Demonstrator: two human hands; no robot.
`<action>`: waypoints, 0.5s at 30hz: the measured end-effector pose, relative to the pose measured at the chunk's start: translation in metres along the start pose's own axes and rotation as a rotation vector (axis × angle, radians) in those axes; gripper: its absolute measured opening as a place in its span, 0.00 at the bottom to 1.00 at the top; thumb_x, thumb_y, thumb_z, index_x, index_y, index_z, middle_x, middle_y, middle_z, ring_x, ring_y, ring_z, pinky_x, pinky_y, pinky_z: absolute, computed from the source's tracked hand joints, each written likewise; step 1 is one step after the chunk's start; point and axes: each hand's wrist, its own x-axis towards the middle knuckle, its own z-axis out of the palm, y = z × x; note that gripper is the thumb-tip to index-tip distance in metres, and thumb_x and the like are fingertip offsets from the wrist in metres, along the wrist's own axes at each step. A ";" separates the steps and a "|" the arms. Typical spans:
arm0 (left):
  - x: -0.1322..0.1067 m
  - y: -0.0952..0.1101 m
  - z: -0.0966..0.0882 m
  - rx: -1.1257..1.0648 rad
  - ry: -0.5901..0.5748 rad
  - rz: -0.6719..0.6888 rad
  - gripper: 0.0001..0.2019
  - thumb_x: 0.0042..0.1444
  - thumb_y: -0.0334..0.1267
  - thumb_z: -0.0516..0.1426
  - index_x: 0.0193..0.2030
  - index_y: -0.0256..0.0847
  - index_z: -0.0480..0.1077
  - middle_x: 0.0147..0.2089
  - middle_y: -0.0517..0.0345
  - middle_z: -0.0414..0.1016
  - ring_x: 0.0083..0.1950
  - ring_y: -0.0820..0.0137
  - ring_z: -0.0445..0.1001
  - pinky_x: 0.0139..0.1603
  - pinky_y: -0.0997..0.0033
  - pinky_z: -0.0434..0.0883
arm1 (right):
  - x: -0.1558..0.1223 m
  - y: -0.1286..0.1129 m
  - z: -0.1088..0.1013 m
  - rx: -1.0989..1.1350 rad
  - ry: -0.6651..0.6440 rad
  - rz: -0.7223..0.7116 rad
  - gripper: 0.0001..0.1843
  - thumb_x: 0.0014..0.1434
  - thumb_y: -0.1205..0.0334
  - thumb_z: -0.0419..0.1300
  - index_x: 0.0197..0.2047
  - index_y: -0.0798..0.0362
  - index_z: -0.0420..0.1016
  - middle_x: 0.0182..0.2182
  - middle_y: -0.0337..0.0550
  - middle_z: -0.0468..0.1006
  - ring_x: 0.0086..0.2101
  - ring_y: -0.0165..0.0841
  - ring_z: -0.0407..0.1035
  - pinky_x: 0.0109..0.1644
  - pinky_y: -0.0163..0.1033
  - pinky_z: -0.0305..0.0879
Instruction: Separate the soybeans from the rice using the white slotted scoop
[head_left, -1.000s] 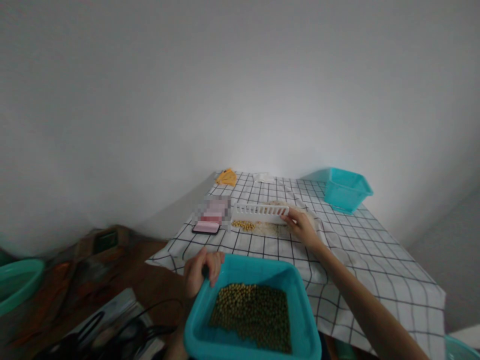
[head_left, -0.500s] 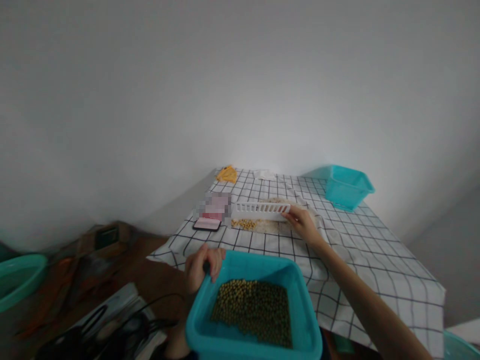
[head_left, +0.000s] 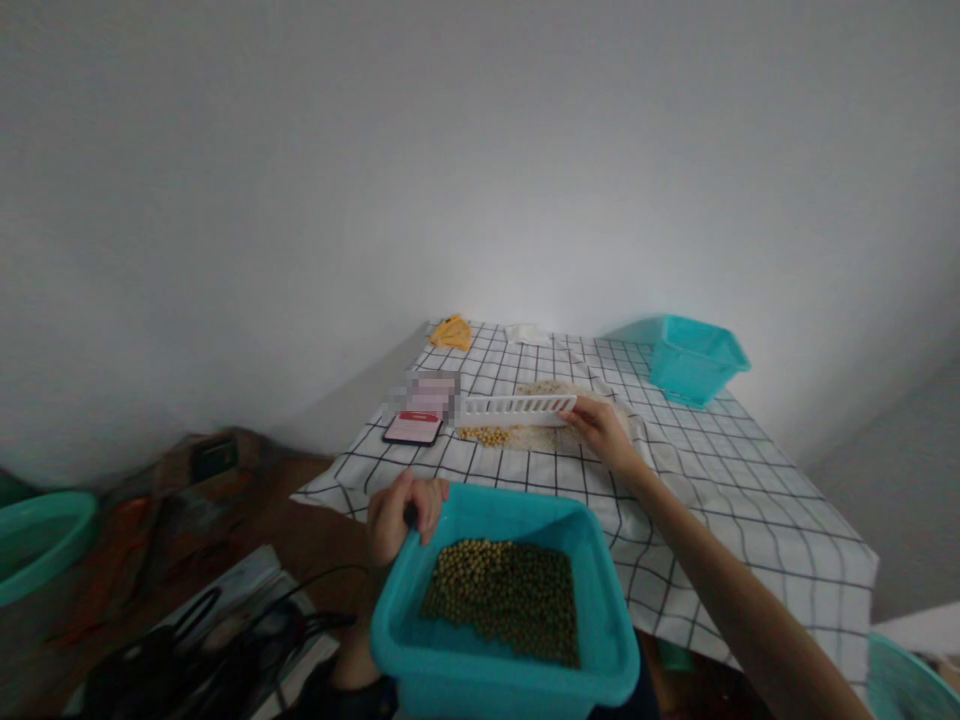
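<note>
My left hand (head_left: 403,518) is closed over the near-left rim of a teal tub (head_left: 600,560) filled with green peas (head_left: 502,598), held in front of me at the table's near edge. My right hand (head_left: 604,432) reaches out over the checked tablecloth (head_left: 720,490) and grips the right end of a white slotted plastic strip (head_left: 517,407) that stands on edge. Beside the strip lie a small heap of yellow beans (head_left: 486,435) and pale grains (head_left: 541,437).
A phone (head_left: 414,428) lies left of the strip. An orange cloth (head_left: 452,332) and a white scrap (head_left: 523,332) sit at the table's far edge, a second teal tub (head_left: 694,360) at far right. Black cables (head_left: 225,640) and a green basin (head_left: 41,535) are on the left.
The view has drifted a little. My right hand has slid the white strip slightly toward the beans. My left hand keeps its hold on the tub.
</note>
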 end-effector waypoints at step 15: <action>0.000 -0.003 -0.001 -0.017 0.003 0.001 0.31 0.68 0.44 0.52 0.11 0.45 0.67 0.08 0.62 0.60 0.15 0.70 0.55 0.32 0.61 0.59 | 0.000 0.001 -0.004 0.449 0.194 0.180 0.17 0.59 0.44 0.65 0.41 0.48 0.82 0.39 0.44 0.84 0.39 0.41 0.76 0.45 0.45 0.73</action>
